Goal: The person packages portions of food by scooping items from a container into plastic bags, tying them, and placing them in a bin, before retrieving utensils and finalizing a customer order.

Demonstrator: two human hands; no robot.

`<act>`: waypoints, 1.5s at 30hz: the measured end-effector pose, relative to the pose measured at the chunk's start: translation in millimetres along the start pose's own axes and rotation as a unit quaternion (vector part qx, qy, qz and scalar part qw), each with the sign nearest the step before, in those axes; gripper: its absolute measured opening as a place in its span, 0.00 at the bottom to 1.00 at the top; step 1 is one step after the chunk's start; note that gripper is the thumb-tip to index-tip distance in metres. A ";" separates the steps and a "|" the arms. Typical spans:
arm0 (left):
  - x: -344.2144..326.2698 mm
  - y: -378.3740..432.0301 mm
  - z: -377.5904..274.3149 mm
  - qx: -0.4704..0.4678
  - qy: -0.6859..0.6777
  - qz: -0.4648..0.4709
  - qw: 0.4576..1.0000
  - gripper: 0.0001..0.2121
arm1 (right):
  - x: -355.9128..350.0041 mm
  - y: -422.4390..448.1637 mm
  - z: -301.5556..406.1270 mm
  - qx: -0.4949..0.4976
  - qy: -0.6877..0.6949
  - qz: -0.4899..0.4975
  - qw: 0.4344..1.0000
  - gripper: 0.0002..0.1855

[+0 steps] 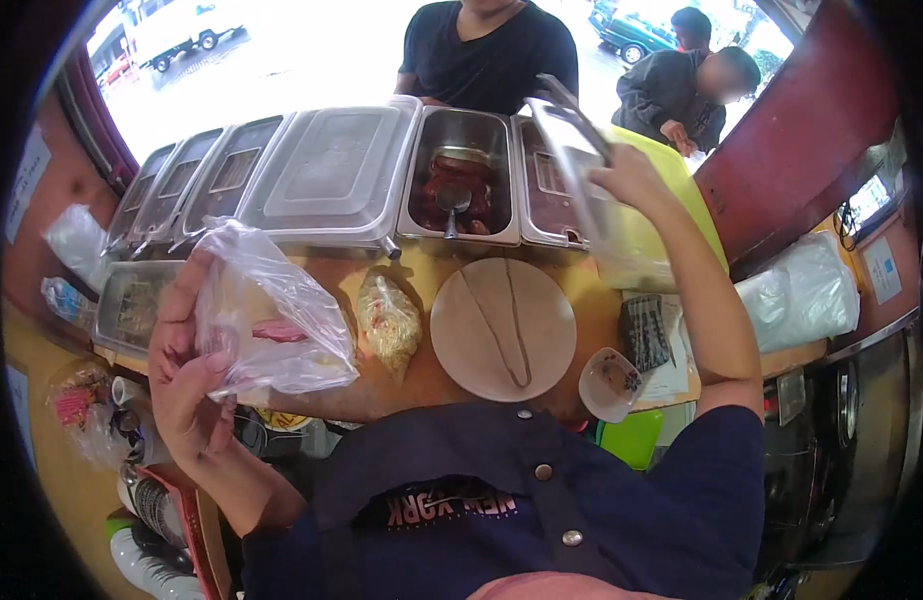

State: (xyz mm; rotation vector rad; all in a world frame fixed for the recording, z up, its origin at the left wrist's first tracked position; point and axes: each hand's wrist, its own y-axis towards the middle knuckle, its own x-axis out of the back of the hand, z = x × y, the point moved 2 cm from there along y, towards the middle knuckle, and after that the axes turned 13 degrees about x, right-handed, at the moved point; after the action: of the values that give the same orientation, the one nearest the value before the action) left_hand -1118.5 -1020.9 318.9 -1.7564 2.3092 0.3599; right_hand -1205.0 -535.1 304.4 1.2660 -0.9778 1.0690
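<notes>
My left hand (187, 360) holds a thin clear plastic bag (281, 300) open at the left; a pink piece of food (279, 331) shows in it. At the upper right, my right hand (632, 176) grips metal tongs (577, 112), beside a tilted clear lid (581, 180) over the steel pans. The uncovered steel pan (462, 120) in the middle holds reddish food (450, 176) and a metal ladle (453, 199). Below it, another pair of tongs (520, 367) lies on a round plate (461, 360). Between bag and plate sits a filled plastic bag (388, 319).
Lidded pans (326, 165) line the counter's far side, with a yellow container (690, 202) at the right. A small bowl (611, 386) and a dark plastic-wrapped object (646, 330) lie near my right arm. One person (491, 52) stands across; others are at the upper right.
</notes>
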 end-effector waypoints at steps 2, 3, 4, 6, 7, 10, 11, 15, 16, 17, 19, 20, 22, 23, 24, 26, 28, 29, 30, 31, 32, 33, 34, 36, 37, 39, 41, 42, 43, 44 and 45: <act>-6.4 0.2 0.1 0.002 -0.014 0.002 1.000 0.36 | -16.4 27.2 42.9 0.105 0.090 -0.009 0.990 0.17; -7.3 -0.1 1.5 0.006 -0.014 0.002 1.000 0.36 | -28.2 42.0 67.4 0.099 0.055 0.003 0.994 0.16; -7.8 -0.2 2.1 0.008 -0.015 0.004 1.000 0.36 | -39.5 57.1 86.7 0.063 0.038 0.032 0.997 0.16; -8.4 3.3 4.7 0.015 -0.020 0.010 1.000 0.36 | -59.7 77.3 111.6 0.038 0.080 0.048 0.995 0.16; -8.1 -0.3 3.1 0.015 -0.021 0.005 1.000 0.36 | -69.6 86.0 120.8 0.031 0.075 0.030 0.996 0.16; 0.4 -9.5 2.5 0.028 -0.018 -0.012 0.999 0.36 | -96.6 103.0 135.4 0.006 0.059 -0.004 0.998 0.14; 3.3 -10.2 3.1 0.035 -0.016 -0.016 0.999 0.36 | -104.9 106.8 136.1 -0.004 0.054 -0.006 0.998 0.14; 8.1 -12.3 12.5 0.008 -0.046 -0.049 0.998 0.36 | -123.1 116.6 138.5 -0.017 0.063 -0.032 0.997 0.16; 8.6 -9.1 14.5 0.012 -0.052 -0.046 0.998 0.36 | -125.7 118.7 136.9 -0.028 0.061 -0.032 0.997 0.16; 8.5 -5.2 16.7 0.016 -0.057 -0.041 0.997 0.36 | -128.8 120.9 135.6 -0.040 0.059 -0.032 0.997 0.17; 9.6 1.9 19.1 0.033 -0.036 -0.022 0.999 0.36 | -129.0 117.8 137.6 -0.042 0.059 -0.027 0.997 0.19; 8.0 6.2 20.7 0.042 -0.025 -0.008 0.999 0.36 | -128.0 114.3 134.4 -0.035 0.058 -0.022 0.997 0.21; 5.3 4.6 18.7 0.016 -0.021 -0.016 1.000 0.36 | -105.2 101.5 141.8 -0.050 0.079 0.005 0.996 0.23; 3.2 10.2 22.9 0.008 -0.022 -0.009 1.000 0.36 | -81.9 87.3 140.0 -0.087 0.093 0.025 0.992 0.23; 2.2 7.7 20.5 0.009 -0.013 -0.022 1.000 0.36 | -60.0 71.1 141.0 -0.118 0.111 0.045 0.986 0.24; 10.4 -7.8 13.3 0.007 -0.001 -0.064 0.998 0.37 | -26.0 31.8 126.3 -0.114 0.120 0.042 0.985 0.28; 16.8 -9.7 14.2 0.007 -0.006 -0.071 0.997 0.37 | 13.3 -21.5 100.0 -0.089 0.049 0.071 0.992 0.26; 19.6 -9.7 16.1 0.007 -0.007 -0.077 0.997 0.37 | 25.2 -45.9 89.7 -0.101 0.016 0.082 0.991 0.25; 18.7 -6.8 17.3 0.004 -0.002 -0.064 0.998 0.38 | 35.5 -69.8 80.1 -0.117 -0.016 0.090 0.989 0.24; 18.5 -3.0 19.0 0.011 0.003 -0.052 0.999 0.38 | 39.2 -92.3 71.0 -0.118 -0.013 0.069 0.991 0.23; 18.1 -3.7 17.1 0.016 0.011 -0.044 0.999 0.38 | 41.8 -106.6 66.3 -0.113 -0.005 0.046 0.993 0.22; 13.0 -1.3 15.8 0.020 0.016 -0.036 0.999 0.38 | 43.0 -112.9 65.0 -0.129 -0.004 0.069 0.989 0.21; 8.5 0.7 14.8 0.023 0.021 -0.029 0.999 0.37 | 45.4 -117.6 66.1 -0.143 -0.003 0.092 0.985 0.21; -9.6 6.6 8.5 0.022 0.025 -0.025 0.999 0.37 | 46.9 -121.7 69.6 -0.168 0.008 0.130 0.977 0.21; -12.8 7.7 6.8 0.013 0.024 -0.004 1.000 0.37 | 46.9 -117.7 71.7 -0.179 0.017 0.146 0.973 0.20; -15.1 4.9 4.3 -0.005 0.026 0.030 0.999 0.37 | 42.4 -107.4 69.2 -0.153 -0.006 0.133 0.979 0.21; -19.5 -1.5 1.4 -0.018 0.043 0.015 0.999 0.36 | 25.5 -100.5 65.0 -0.084 -0.070 0.074 0.991 0.22; -22.8 6.7 9.6 -0.018 0.049 0.015 0.999 0.36 | 20.5 -102.8 62.5 -0.118 -0.071 0.094 0.986 0.22; -22.5 1.7 11.0 -0.015 0.045 0.004 0.999 0.35 | 21.0 -99.3 69.8 -0.129 -0.069 0.113 0.983 0.22; -23.2 -3.1 12.6 -0.013 0.040 -0.009 0.999 0.34 | 21.3 -96.4 78.0 -0.138 -0.067 0.133 0.979 0.23; -23.1 -8.9 13.3 -0.014 0.033 -0.026 0.999 0.33 | 24.9 -100.0 94.0 -0.071 -0.092 0.041 0.992 0.22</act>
State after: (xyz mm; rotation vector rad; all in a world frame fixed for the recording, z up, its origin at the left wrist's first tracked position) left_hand -1103.5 -997.8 313.0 -1.8656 2.3078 0.3302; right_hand -1100.5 -627.2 311.4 1.2308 -1.2324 0.9387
